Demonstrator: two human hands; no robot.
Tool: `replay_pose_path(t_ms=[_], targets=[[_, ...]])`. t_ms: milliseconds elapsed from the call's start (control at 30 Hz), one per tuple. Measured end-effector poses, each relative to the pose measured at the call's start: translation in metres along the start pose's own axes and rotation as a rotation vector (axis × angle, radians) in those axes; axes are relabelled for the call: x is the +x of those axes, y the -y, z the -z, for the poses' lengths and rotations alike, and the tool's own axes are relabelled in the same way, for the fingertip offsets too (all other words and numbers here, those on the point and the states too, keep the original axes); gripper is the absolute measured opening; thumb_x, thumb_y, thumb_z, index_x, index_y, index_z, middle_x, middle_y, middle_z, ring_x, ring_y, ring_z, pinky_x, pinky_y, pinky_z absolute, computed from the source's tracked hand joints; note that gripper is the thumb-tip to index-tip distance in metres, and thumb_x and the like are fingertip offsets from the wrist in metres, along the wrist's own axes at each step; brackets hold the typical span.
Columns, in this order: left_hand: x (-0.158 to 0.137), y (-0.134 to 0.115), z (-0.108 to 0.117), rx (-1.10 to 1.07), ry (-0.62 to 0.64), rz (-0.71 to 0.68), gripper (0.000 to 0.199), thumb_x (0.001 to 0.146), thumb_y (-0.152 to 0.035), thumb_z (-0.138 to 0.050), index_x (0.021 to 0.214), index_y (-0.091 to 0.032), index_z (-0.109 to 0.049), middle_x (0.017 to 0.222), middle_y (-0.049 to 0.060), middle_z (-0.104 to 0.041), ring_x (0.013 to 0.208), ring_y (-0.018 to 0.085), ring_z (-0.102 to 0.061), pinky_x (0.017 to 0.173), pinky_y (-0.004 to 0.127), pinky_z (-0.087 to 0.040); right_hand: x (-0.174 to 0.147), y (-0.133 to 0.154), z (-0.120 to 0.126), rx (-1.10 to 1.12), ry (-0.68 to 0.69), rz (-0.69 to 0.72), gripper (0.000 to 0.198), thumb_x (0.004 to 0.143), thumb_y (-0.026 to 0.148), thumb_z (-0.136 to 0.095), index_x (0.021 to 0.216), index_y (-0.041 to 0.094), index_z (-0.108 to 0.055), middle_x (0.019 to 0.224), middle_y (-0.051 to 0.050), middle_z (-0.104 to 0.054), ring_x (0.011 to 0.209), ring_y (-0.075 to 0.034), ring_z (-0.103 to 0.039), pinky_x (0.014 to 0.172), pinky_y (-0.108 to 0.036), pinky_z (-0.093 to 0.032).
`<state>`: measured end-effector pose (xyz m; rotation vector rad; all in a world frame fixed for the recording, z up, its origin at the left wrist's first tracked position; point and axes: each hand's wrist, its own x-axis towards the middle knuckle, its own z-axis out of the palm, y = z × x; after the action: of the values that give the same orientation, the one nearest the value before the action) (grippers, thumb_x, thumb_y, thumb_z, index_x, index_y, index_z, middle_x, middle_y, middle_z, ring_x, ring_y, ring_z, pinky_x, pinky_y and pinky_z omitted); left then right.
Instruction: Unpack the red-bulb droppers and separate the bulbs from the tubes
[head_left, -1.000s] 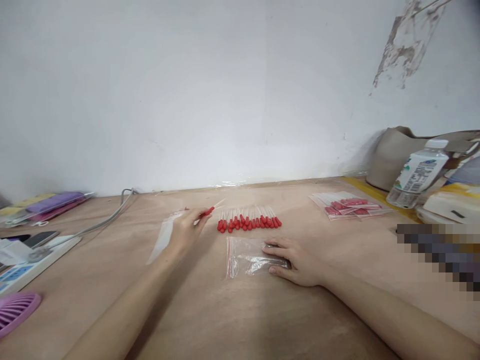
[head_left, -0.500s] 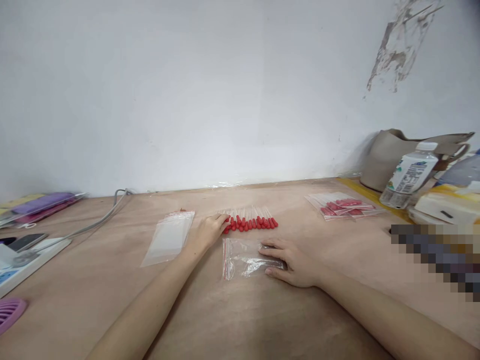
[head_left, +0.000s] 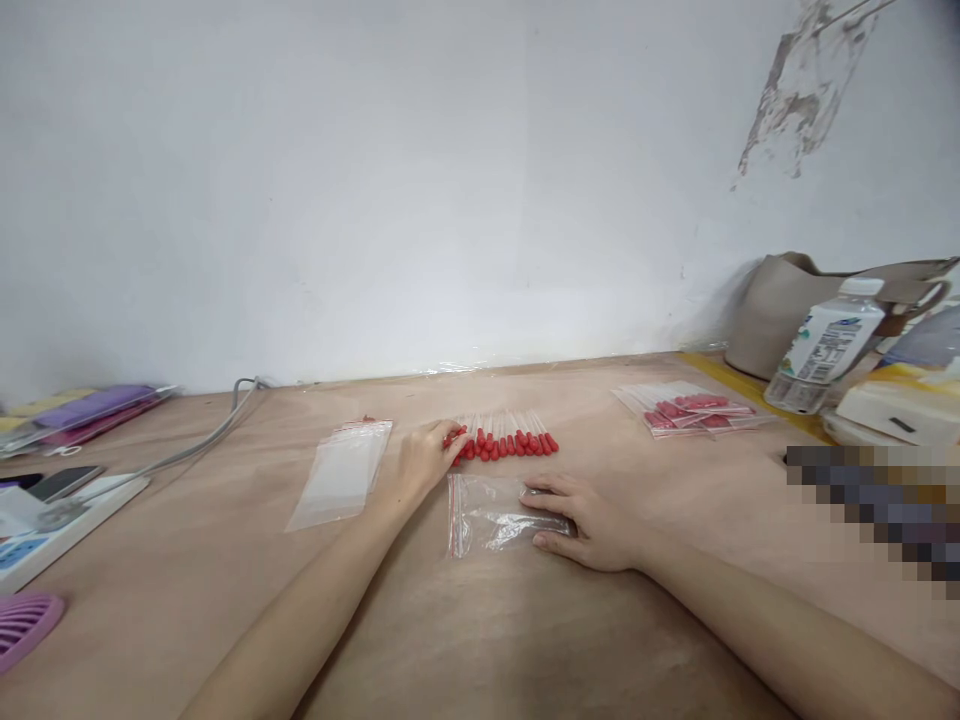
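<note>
Glossy clear plastic bag (head_left: 487, 518); matt, smooth brown tabletop (head_left: 465, 640).

Soft light, glare on clear bag (head_left: 491, 515), tabletop (head_left: 465, 650) shaded in front, pixelated patch (head_left: 885, 515) right

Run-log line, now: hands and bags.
left hand: fingers at red-tipped sticks | right hand: rests on clear bag | flat bags: left of left hand | bags with red contents: right of sticks

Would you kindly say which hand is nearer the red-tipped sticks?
Left: the left hand touches the red-tipped sticks at their left end; the right hand lies apart, nearer the camera.
</note>
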<state>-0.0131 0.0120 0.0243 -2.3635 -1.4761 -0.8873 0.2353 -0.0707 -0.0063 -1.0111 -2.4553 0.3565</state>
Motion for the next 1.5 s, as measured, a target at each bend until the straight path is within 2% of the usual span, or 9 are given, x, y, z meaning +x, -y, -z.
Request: replay_pose_path(t_ms=[200,400,600,800,933,1167,1300,1400,1500], targets=[[0.01,-0.011,0.005,-0.026,0.083,-0.042,0.024,0.076,-0.042,-0.057,0.079,-0.02,-0.065,0.077,0.003,-0.067,0.07,0.017,-0.06,0.063,0.025,-0.042,-0.001,0.002,0.002,0.003,0.005,-0.011,0.05,0.08,0.05,-0.047,0.122,0.023,-0.049,0.128,-0.01,-0.045,0.115,-0.025,-0.042,0.097,-0.042,-0.034],[-0.022,-0.026,0.031,-0.199,0.193,-0.087,0.033,0.089,-0.038,-0.037,0.101,-0.02,-0.061,0.101,0.005,-0.064,0.094,0.018,-0.057,0.084,0.031,-0.043,-0.001,0.001,0.001,0.004,-0.01,0.011,0.052,0.079,0.05,-0.048,0.124,0.023,-0.047,0.128,-0.01,-0.045,0.116,-0.025,-0.042,0.097,-0.042,-0.034],[-0.071,-0.025,0.035,-0.158,0.635,-0.318,0.056,0.09,-0.046,-0.028,0.138,-0.025,-0.009,0.145,0.003,-0.009,0.133,0.021,-0.007,0.108,0.043,-0.01,0.0,-0.002,0.001,-0.038,0.101,0.005,0.059,0.08,0.054,-0.043,0.132,0.026,-0.034,0.138,-0.01,-0.032,0.125,-0.027,-0.03,0.102,-0.047,-0.022],[-0.075,-0.014,0.038,-0.072,0.768,-0.326,0.054,0.09,-0.048,-0.018,0.137,-0.03,0.003,0.144,0.001,0.003,0.133,0.021,0.003,0.106,0.048,0.0,0.0,-0.006,0.014,-0.076,0.365,-0.016,0.065,0.081,0.06,-0.035,0.136,0.032,-0.014,0.145,-0.007,-0.004,0.131,-0.03,0.001,0.101,-0.057,0.001],[-0.075,-0.012,0.041,-0.088,0.807,-0.329,0.052,0.091,-0.048,-0.017,0.136,-0.032,0.002,0.144,0.0,0.005,0.133,0.021,0.004,0.106,0.048,0.002,-0.001,-0.008,0.018,-0.051,0.375,-0.014,0.063,0.081,0.059,-0.038,0.135,0.035,-0.017,0.145,-0.007,-0.002,0.131,-0.031,0.003,0.098,-0.061,0.005],[-0.077,-0.01,0.046,-0.184,0.754,-0.338,0.05,0.091,-0.045,-0.025,0.136,-0.033,-0.008,0.145,0.0,-0.002,0.133,0.022,-0.001,0.105,0.049,0.0,-0.007,-0.01,0.013,-0.007,0.218,-0.026,0.063,0.074,0.059,-0.049,0.13,0.034,-0.034,0.144,-0.009,-0.013,0.131,-0.032,-0.007,0.098,-0.062,0.0],[-0.077,-0.01,0.049,-0.305,0.704,-0.273,0.051,0.086,-0.045,-0.038,0.134,-0.032,-0.024,0.144,0.001,-0.017,0.133,0.023,-0.011,0.106,0.047,-0.008,-0.007,-0.016,0.008,0.075,-0.04,-0.086,0.043,0.08,0.05,-0.047,0.114,0.025,-0.055,0.133,-0.01,-0.039,0.121,-0.027,-0.036,0.099,-0.049,-0.027],[-0.079,-0.01,0.045,-0.41,0.489,-0.02,0.044,0.082,-0.047,-0.044,0.12,-0.025,-0.046,0.13,0.008,-0.042,0.12,0.024,-0.039,0.097,0.04,-0.034,-0.003,-0.029,0.01,0.053,-0.325,-0.184,0.03,0.082,0.04,-0.045,0.094,0.019,-0.062,0.104,-0.009,-0.058,0.096,-0.02,-0.055,0.085,-0.037,-0.043],[-0.08,-0.009,0.038,-0.306,0.254,0.294,0.044,0.074,-0.056,-0.049,0.096,-0.019,-0.055,0.097,0.008,-0.057,0.091,0.023,-0.055,0.076,0.037,-0.045,0.0,-0.052,0.023,-0.169,-0.503,-0.342,0.024,0.079,0.035,-0.046,0.08,0.019,-0.064,0.085,-0.008,-0.061,0.085,-0.022,-0.055,0.08,-0.038,-0.043]])
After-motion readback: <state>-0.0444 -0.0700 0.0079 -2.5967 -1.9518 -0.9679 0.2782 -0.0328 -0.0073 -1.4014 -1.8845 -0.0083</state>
